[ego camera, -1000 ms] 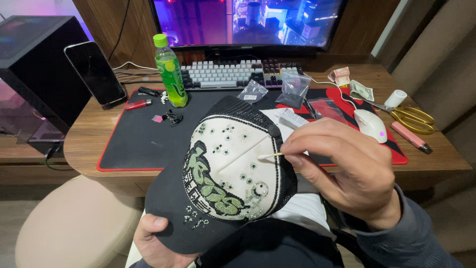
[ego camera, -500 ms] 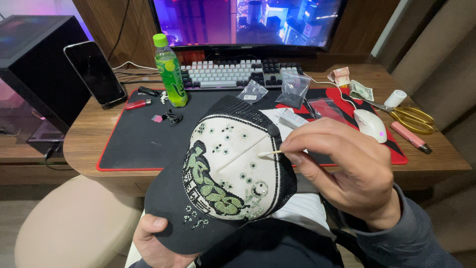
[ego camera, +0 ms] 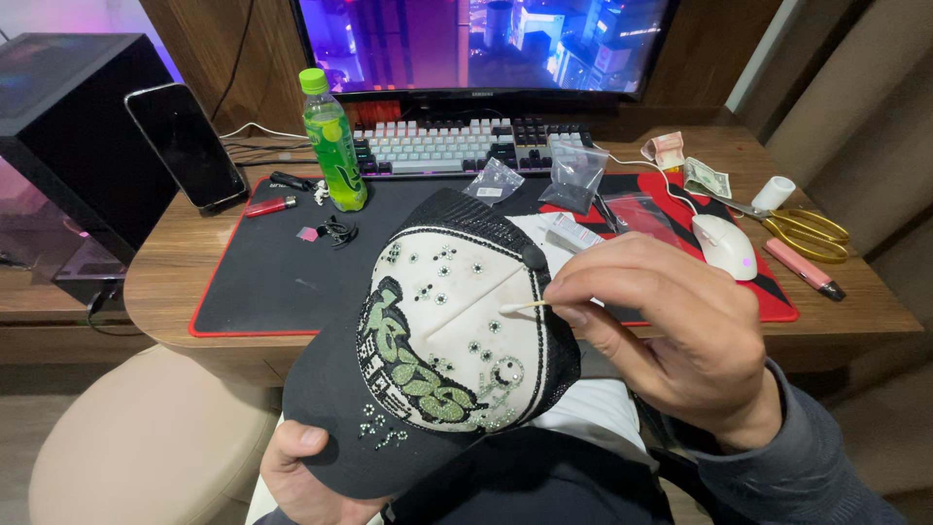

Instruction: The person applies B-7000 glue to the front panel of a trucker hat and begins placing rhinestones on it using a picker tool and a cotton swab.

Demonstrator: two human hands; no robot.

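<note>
The right hand (ego camera: 680, 340) pinches a thin pale stick (ego camera: 525, 305) between thumb and forefinger, its tip resting on the white front panel of a black-and-white cap (ego camera: 442, 345) just left of the fingers. The cap sits tilted in the person's lap below the near edge of the desk, crown toward the desk, brim toward the body; its front carries green lettering and scattered small gems. The left hand (ego camera: 311, 467) grips the black brim from beneath, thumb over the brim's edge, so the cap lies between the two hands. Beyond the cap, a black desk mat with a red border (ego camera: 262, 282) covers the middle of the wooden desk (ego camera: 165, 267). On the mat's far part stand a green drink bottle (ego camera: 333, 141) and two small clear plastic bags (ego camera: 573, 173); a white computer mouse (ego camera: 724, 245) lies on the mat's right part, just past the right hand. A keyboard (ego camera: 466, 146) runs along the far edge under a lit monitor (ego camera: 486, 44). Toward the right edge lie gold-handled scissors (ego camera: 807, 231) and a pink pen-like tool (ego camera: 805, 269). A dark phone (ego camera: 185, 146) leans near the far left corner.
</note>
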